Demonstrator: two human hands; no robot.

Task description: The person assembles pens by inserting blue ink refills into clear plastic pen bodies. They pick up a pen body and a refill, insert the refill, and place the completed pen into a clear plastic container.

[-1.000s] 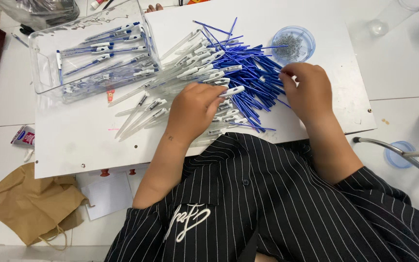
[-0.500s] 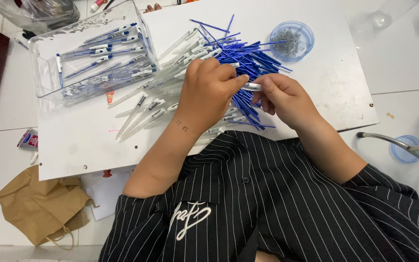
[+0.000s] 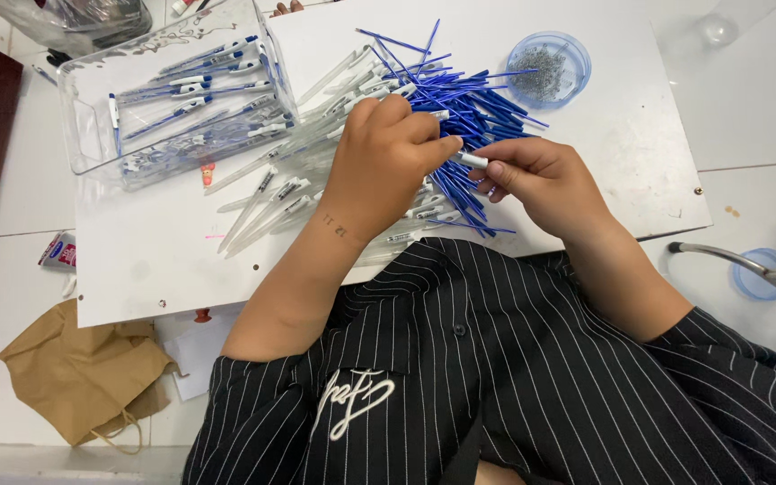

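Clear pen barrel (image 3: pixel 471 160) – L hand (image 3: pixel 388 166), R hand (image 3: pixel 536 180) pinching ends

A white board (image 3: pixel 163 260) carries everything. Under and beyond the hands lie blue refills (image 3: pixel 469 99) and clear barrels (image 3: pixel 271 193), heaped together. A clear tray (image 3: pixel 92 135) of pens sits beyond the left hand (image 3: pixel 383 166); a blue dish (image 3: pixel 577 58) sits beyond the right hand (image 3: pixel 545 180).

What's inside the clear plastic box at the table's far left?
The clear plastic box holds assembled pens with blue refills and white clips, lying loosely at angles. Glare on the near wall blurs the pens lowest in the box, so their number is unclear.
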